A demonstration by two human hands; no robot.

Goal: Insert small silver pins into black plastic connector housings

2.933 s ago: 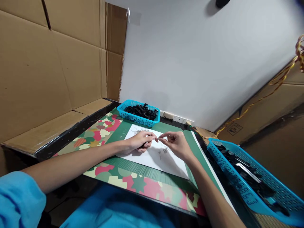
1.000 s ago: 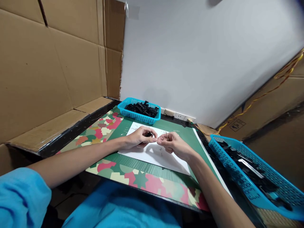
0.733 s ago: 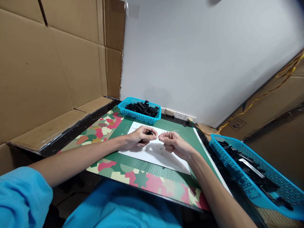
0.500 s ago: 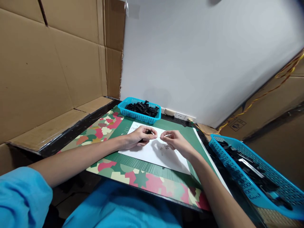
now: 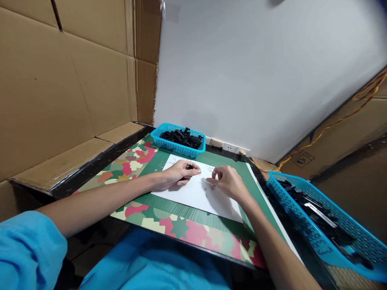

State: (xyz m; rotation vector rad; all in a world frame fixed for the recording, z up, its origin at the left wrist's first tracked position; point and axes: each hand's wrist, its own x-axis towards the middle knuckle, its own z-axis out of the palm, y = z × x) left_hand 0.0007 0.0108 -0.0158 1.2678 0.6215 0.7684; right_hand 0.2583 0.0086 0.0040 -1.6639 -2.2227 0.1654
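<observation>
My left hand [image 5: 180, 174] is closed round a small black plastic piece [image 5: 189, 167], most of it hidden by the fingers. Its thumb and forefinger meet at the tip over a white sheet [image 5: 178, 196]. To the right, my right hand [image 5: 227, 181] hovers low above the same sheet. Thumb and forefinger of that hand are apart, and I see nothing held between them. Small dark bits [image 5: 212, 187], too tiny to name, lie on the sheet just beneath it. More such bits are scattered near the sheet's far edge.
A blue perforated basket [image 5: 178, 150] full of black plastic pieces stands at the back. Another long blue basket [image 5: 308, 225] with black parts is on the right. Under the sheet lies a green mat [image 5: 145, 205] with a patterned border. Cardboard [image 5: 69, 80] walls the left side.
My right hand has moved slightly right, away from my left hand, and its thumb and forefinger have parted. My left hand stays in place with the black piece.
</observation>
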